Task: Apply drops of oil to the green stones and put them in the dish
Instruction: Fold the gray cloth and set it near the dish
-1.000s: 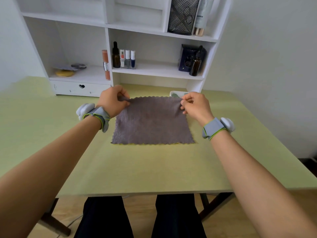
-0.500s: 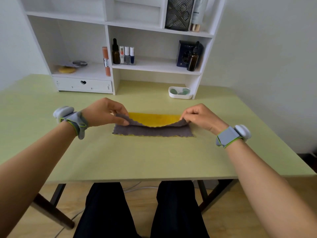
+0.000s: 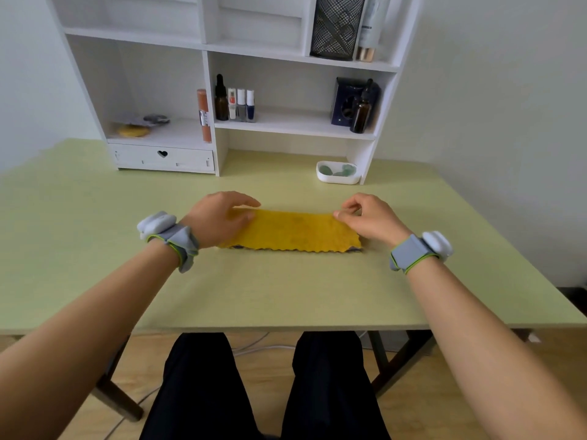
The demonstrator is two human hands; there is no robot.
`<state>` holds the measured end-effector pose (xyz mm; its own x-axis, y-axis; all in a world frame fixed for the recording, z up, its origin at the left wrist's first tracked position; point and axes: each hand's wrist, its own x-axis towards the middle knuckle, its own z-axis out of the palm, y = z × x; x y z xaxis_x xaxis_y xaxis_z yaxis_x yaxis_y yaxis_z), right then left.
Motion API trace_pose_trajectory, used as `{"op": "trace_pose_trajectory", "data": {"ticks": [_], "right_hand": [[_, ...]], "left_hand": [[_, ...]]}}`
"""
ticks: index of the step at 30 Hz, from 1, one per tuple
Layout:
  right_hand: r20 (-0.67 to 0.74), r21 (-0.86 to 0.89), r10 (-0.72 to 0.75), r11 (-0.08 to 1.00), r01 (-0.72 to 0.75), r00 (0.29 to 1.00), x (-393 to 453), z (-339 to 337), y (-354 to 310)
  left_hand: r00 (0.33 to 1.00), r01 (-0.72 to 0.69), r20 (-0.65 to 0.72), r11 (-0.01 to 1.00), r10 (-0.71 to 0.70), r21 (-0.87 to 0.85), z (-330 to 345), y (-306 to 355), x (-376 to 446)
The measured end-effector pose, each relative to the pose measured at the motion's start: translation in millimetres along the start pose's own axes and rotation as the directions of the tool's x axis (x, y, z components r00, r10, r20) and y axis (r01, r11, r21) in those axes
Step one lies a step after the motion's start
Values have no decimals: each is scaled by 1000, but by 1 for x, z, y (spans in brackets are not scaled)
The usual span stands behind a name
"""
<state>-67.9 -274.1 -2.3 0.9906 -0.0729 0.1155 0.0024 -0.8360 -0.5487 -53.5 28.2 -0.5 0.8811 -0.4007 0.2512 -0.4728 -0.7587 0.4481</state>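
On the table's point(image 3: 286, 296) near half lies a folded yellow cloth point(image 3: 295, 230), long side running left to right. The left hand point(image 3: 219, 217) rests loosely spread on its left end; the right hand point(image 3: 368, 217) pinches thumb to forefinger at its right corner. Beyond, ahead and right, green stones point(image 3: 336, 169) sit in a white dish point(image 3: 338, 179) under the shelf point(image 3: 295, 122), nearer the right hand

- I see a soft, napped cloth point(image 3: 295, 230), matt yellow, scalloped at the edge
- The table point(image 3: 286, 290) looks like smooth matt laminate, pale green
- My view shows a glossy white dish point(image 3: 337, 179) holding polished green stones point(image 3: 346, 169)
- The shelf unit point(image 3: 203, 128) reads as matt white board
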Motion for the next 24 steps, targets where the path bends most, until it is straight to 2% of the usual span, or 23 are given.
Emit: {"op": "trace_pose_trajectory", "data": {"ticks": [5,11,14,16,18,24], "right_hand": [[9,12,35,999,-35,999,0,1,-4],[-51,84,84,993,-79,995,4,1,-25],[-52,171,84,983,-74,995,7,5,-49],[-2,265,91,960,-88,996,8,10,-68],[64,334,99,935,-115,993,11,18,-85],[178,395,52,911,-120,983,21,54,-136]], "left_hand": [[975,32,213,985,-68,169,15,-3,0],[945,12,309,955,-108,296,25,-9,1],[941,3,321,952,-106,305,27,-11,1],[942,15,321,966,-100,258,24,-13,2],[954,41,284,979,-98,197,18,-16,3],[977,137,149,982,-155,127,-5,-37,-2]]}}
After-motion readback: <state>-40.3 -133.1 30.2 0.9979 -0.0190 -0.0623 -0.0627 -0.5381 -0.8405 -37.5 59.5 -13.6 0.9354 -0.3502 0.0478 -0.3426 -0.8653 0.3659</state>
